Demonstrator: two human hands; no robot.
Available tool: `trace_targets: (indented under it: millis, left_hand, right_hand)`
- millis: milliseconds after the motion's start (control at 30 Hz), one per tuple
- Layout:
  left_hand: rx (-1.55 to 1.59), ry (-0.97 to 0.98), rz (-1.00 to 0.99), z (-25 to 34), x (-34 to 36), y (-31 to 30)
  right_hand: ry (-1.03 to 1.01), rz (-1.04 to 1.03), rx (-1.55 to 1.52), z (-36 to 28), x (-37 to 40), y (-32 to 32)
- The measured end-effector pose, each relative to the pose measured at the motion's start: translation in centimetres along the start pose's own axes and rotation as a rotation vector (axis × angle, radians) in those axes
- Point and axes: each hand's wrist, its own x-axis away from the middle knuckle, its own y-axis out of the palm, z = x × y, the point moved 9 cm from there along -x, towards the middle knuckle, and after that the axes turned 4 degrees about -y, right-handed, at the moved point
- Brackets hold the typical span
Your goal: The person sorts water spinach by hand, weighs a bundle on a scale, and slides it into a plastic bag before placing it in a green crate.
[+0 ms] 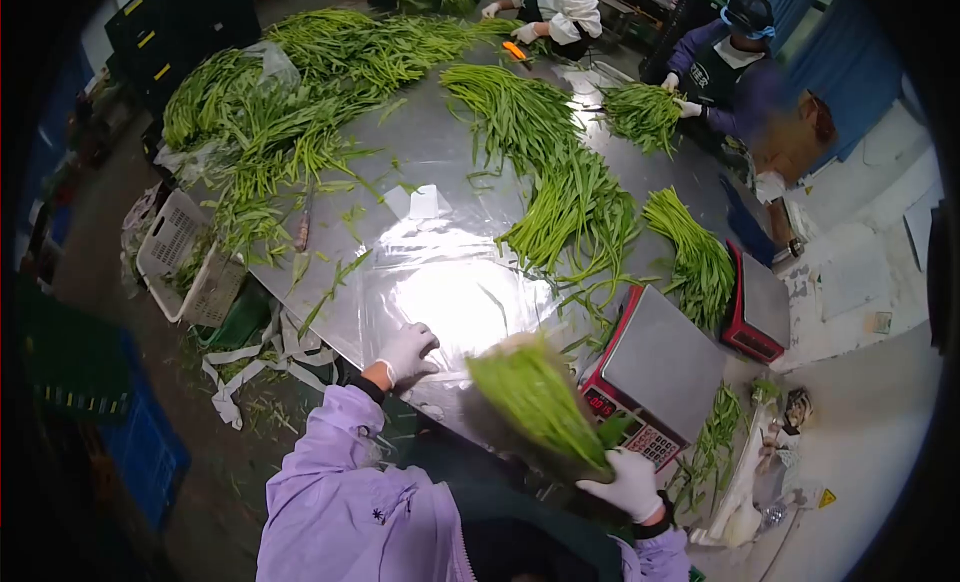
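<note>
My right hand (630, 485), in a white glove, grips the lower end of a bundle of long green leafy vegetables (535, 394). The bundle is tilted and smeared by motion, beside the near scale; it seems wrapped in clear film. At the near table edge, my left hand (408, 354), also gloved, rests with fingers curled on the corner of clear plastic bags (465, 297) lying flat. What its fingers pinch is hidden. A red digital scale (660, 357) with a steel plate and lit display stands right of the bundle.
Loose greens (300, 102) heap along the far left of the steel table (400, 147); more rows (560, 182) lie mid-table. A second scale (762, 304) stands right. A white basket (180, 252) is by the left edge. Co-workers (735, 72) handle greens across the table.
</note>
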Motion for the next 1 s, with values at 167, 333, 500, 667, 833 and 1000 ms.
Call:
trace_targets:
  millis: [167,333,500,667,833,1000]
  left_hand:
    - [0.333,-0.039,-0.097,-4.1,-0.3,2.5]
    - [0.258,0.151,0.047,-2.2,0.0,0.4]
    - [0.442,0.073,-0.118,-2.1,-0.3,-0.2]
    - [0.333,0.188,-0.014,-4.1,-0.2,1.6]
    - [0.379,0.153,-0.073,-2.3,0.2,0.4]
    - [0.540,0.136,-0.098,-5.8,-0.5,3.2]
  right_hand:
    - [-0.028,-0.101,-0.127,-2.5,-0.5,8.5]
    - [0.101,-0.149,-0.095,-3.6,1.6,10.1]
    - [0.193,-0.069,-0.156,-5.1,4.0,10.6]
    - [0.291,0.025,-0.262,-6.1,6.5,11.4]
    - [0.349,0.119,-0.326,-6.2,8.1,11.7]
    - [0.396,0.141,-0.348,-6.0,8.7,11.6]
